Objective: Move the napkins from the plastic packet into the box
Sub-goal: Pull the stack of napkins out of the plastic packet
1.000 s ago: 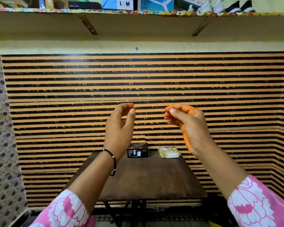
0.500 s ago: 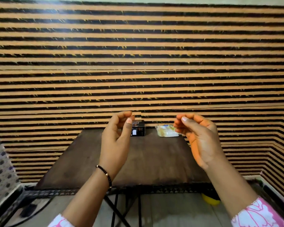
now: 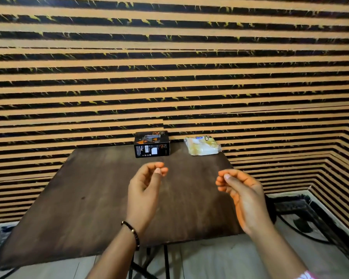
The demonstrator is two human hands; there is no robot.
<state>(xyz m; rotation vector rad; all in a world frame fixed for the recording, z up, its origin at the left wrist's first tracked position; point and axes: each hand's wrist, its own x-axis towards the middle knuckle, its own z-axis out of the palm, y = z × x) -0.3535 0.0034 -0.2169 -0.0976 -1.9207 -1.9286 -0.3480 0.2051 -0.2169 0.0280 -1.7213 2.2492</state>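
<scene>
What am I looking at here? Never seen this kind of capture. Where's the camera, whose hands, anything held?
No robot: a person's two bare hands, filmed by one wide-angle camera on their head, looking forward and down. The left hand, with a dark bead bracelet, and the right hand hover over a dark wooden table, fingers loosely curled, holding nothing. At the table's far edge, against the striped wall, stand a black box and, apart to its right, a plastic packet of napkins. Neither is touched.
</scene>
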